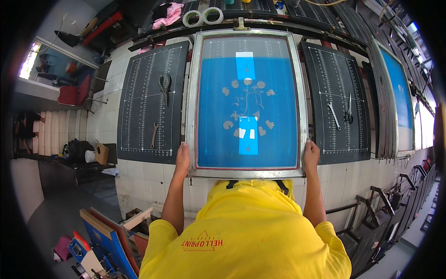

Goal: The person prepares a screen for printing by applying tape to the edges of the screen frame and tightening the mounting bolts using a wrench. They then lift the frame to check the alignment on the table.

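Between two black gridded boards [151, 104], I see left hand [183, 156] and right hand [311, 156] holding the silver-metal-framed blue mesh screen [267, 104] by its sides.
Uneven pressure, I judge, could skew it.

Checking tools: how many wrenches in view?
2: one wrench on the black board left of the frame, another wrench on the board to its right. Others may be hidden.
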The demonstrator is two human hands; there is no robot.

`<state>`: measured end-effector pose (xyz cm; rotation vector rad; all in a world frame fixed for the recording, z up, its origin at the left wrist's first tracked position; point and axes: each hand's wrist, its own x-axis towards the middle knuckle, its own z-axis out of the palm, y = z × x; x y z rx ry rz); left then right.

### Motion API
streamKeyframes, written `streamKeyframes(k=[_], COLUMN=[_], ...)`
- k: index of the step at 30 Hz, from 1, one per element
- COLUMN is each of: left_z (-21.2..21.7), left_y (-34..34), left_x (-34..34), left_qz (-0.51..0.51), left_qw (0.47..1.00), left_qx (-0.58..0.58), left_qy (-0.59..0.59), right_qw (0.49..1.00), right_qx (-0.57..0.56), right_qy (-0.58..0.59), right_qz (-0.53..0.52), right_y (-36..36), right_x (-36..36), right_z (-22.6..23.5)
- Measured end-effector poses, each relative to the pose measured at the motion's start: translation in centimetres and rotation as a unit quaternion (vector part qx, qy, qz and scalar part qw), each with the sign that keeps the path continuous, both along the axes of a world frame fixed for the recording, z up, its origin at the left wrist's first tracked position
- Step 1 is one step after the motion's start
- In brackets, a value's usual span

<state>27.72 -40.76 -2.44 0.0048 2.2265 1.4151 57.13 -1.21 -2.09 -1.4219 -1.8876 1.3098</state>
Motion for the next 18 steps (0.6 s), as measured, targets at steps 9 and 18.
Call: streamKeyframes(k=[9, 18], left_z=[-0.8, -1.8], left_y=[-0.3, -1.0], left_x=[0.1, -0.1], left_qz=[0.010, 0.025], left_qw=[1.000, 1.000], left_qx=[0.011, 0.004], left_qy=[0.007, 0.004], right_qw=[1.000, 0.999], right_qx=[-0.014, 0.035], right_qy=[0.002, -0.025], right_qz=[0.012, 0.016], right_y=[1.3, 2.4], right_x=[-2.0, -3.0], right_z=[1.0, -0.3])
